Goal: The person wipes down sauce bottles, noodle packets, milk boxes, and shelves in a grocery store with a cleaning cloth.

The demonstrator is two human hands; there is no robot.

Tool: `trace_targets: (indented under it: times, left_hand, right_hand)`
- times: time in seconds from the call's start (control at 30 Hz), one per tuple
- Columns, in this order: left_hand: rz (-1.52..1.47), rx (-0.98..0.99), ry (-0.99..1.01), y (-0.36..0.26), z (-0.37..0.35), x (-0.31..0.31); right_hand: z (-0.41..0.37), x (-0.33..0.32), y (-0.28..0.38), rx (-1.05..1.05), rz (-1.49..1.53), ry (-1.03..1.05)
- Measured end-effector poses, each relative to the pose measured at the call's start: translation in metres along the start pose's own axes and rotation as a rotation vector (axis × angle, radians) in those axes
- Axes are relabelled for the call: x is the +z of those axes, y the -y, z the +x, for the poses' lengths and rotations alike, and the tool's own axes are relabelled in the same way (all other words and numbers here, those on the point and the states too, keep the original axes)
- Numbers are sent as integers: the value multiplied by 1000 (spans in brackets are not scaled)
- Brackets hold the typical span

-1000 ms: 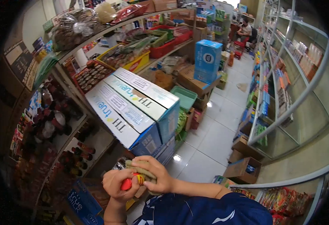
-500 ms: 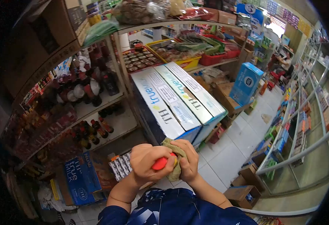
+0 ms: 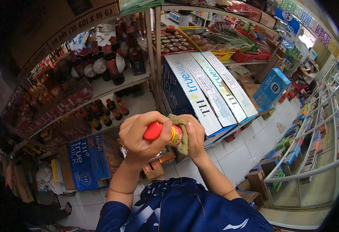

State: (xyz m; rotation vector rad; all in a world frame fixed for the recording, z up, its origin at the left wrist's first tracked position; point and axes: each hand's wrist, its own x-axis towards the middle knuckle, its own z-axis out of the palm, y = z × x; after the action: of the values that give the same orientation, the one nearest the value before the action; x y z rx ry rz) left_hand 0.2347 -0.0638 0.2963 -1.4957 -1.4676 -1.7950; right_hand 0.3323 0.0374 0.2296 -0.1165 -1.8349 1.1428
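Observation:
A small bottle (image 3: 176, 135) with a red cap and a yellow and red label is held between my two hands, tilted sideways. My left hand (image 3: 143, 135) is wrapped round its red-capped end. My right hand (image 3: 194, 137) presses a greenish-grey cloth (image 3: 183, 144) against the other end, which the cloth hides. Beyond my hands stand white and blue milk cartons (image 3: 204, 87). Similar small dark bottles with red caps (image 3: 114, 109) stand on the lower shelf to the left.
Shelves with large dark bottles (image 3: 137, 62) rise at the left, above a blue milk box (image 3: 86, 162). A glass display case (image 3: 304, 189) runs along the right. A tiled aisle (image 3: 235, 154) lies between. Someone's foot (image 3: 68, 208) shows at lower left.
The view has turned leftward, so the shelves and cartons sit further right. My left hand and the bottle have risen, and more of the bottle's label shows beside the cloth.

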Motion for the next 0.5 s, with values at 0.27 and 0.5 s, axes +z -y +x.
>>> trace_targets:
  times: [0.27,0.5]
  left_hand:
    - [-96,-23,-45,14,5,-16]
    - [61,-77,205,25,-5,-27]
  right_hand:
    - [19,29,25,-141,-134,-35]
    - [19,51,21,-8,-13,-46]
